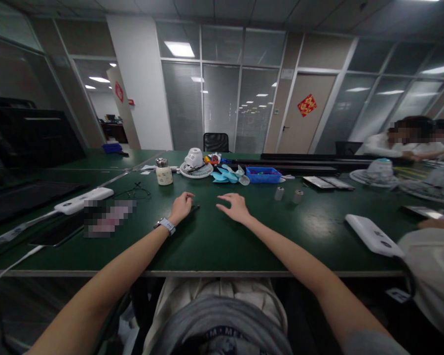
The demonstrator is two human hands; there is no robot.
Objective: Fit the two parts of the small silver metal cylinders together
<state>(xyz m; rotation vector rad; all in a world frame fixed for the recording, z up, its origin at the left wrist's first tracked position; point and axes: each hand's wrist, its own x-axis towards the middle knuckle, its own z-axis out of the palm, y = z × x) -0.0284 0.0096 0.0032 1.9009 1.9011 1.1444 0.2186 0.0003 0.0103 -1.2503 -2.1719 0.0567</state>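
My left hand point(181, 208), with a watch point(166, 226) on its wrist, hovers over or rests on the green table point(214, 246). Its fingers are loosely bent and apart, and I see nothing held in them. A short, thin dark object point(196, 207) lies beside its thumb side; its kind is too small to make out. Across a gap, my right hand point(236, 208) is open, thumb and fingers spread, holding nothing. Beyond the hands are light-blue fan blades point(226, 174), a white fan base with a round grille point(194, 162), and a blue basket point(263, 175).
A cream jar point(165, 175) stands left of the fan parts. Two small metal cylinders point(279, 193) sit to the right. White power strips point(84, 200) lie on both sides, with glasses point(136, 190) at the left. Other people sit at the right.
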